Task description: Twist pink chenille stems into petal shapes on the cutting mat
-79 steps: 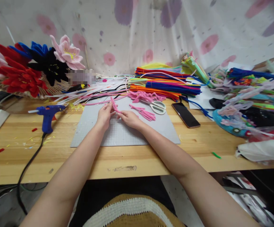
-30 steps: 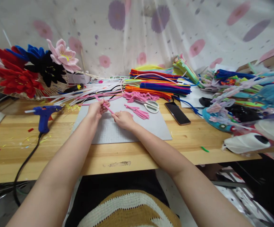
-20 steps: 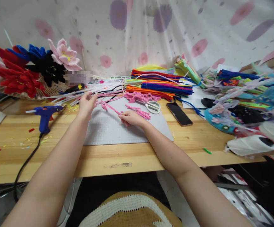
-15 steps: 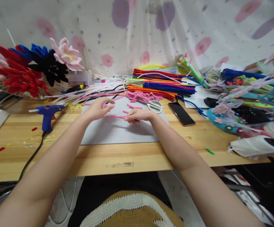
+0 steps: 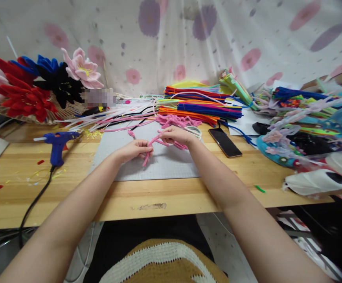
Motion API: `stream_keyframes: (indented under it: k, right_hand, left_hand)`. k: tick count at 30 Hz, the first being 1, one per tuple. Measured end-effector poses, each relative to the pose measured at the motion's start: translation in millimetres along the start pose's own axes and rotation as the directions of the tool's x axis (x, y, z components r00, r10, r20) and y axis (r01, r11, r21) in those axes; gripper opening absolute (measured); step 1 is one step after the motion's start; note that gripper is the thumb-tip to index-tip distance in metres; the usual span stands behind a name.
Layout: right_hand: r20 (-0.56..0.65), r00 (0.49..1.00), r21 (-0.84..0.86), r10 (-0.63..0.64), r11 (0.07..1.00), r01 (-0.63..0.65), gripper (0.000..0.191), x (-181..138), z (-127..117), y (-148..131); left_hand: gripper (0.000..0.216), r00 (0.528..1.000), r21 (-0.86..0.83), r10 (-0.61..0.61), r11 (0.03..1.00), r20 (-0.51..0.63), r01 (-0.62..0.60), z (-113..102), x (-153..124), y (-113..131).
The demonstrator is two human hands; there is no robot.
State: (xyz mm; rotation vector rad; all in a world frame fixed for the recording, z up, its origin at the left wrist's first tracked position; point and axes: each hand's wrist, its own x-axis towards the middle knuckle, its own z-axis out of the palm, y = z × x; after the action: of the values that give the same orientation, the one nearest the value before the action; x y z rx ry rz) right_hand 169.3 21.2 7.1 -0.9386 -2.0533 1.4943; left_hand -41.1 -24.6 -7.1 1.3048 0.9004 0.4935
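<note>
Pink pipe cleaner (image 5: 146, 158) between both hands' grip.

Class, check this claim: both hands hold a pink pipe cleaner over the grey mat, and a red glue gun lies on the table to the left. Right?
Not quite. The head view shows the glue gun is blue, not red. The rest stands: left hand and right hand hold the pink pipe cleaner over the grey mat.

Mat (image 5: 124, 173) lies on table (image 5: 70, 196), centre. Glue gun (image 5: 57, 141) left of mat, phone (image 5: 225, 142) right of it. Pipe-cleaner stacks (image 5: 203, 106) behind mat; flowers (image 5: 41, 86) far left, behind glue gun.
</note>
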Motion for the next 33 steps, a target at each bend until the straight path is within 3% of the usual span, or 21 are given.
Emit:
stream_keyframes:
  k: [3, 6, 9, 14, 18, 23, 28, 33]
  right_hand:
    - [-0.131, 0.991, 0.083, -0.036, 0.995, 0.047, 0.03, 0, 9, 9]
    - [-0.127, 0.992, 0.159, -0.015, 0.987, 0.035, 0.029, 0, 14, 15]
    - [-0.174, 0.985, 0.228, -0.004, 0.973, 0.044, 0.027, 2, 18, 19]
    - [-0.372, 0.928, 0.3, 0.026, 0.949, 0.094, 0.024, 10, 29, 27]
    - [-0.354, 0.932, 0.392, 0.076, 0.917, 0.074, 0.022, 14, 41, 24]
    - [-0.291, 0.957, 0.311, 0.022, 0.947, 0.073, 0.026, 16, 50, 16]
    - [-0.492, 0.862, 0.32, 0.118, 0.946, 0.053, 0.029, 26, 57, 17]
    - [-0.543, 0.823, 0.381, 0.168, 0.923, 0.062, 0.031, 28, 62, 18]
  left_hand:
    - [0.024, 0.996, -0.166, -0.018, 0.986, -0.089, 0.003, 6, 4, -5]
    - [0.023, 0.982, -0.18, -0.011, 0.983, -0.19, -0.024, 8, 7, -8]
    - [0.02, 0.976, -0.134, 0.018, 0.99, -0.217, -0.048, 9, 7, -8]
    - [0.015, 0.97, -0.217, 0.038, 0.972, -0.242, -0.093, 12, 6, -11]
    - [0.012, 0.966, -0.343, 0.002, 0.935, -0.257, -0.093, 11, 9, -14]
    - [0.012, 0.964, -0.398, -0.024, 0.913, -0.265, -0.087, 9, 13, -15]
    - [0.011, 0.926, -0.343, 0.0, 0.929, -0.377, -0.14, 15, 15, -14]
    - [0.013, 0.892, -0.255, 0.043, 0.951, -0.451, -0.175, 21, 15, -13]
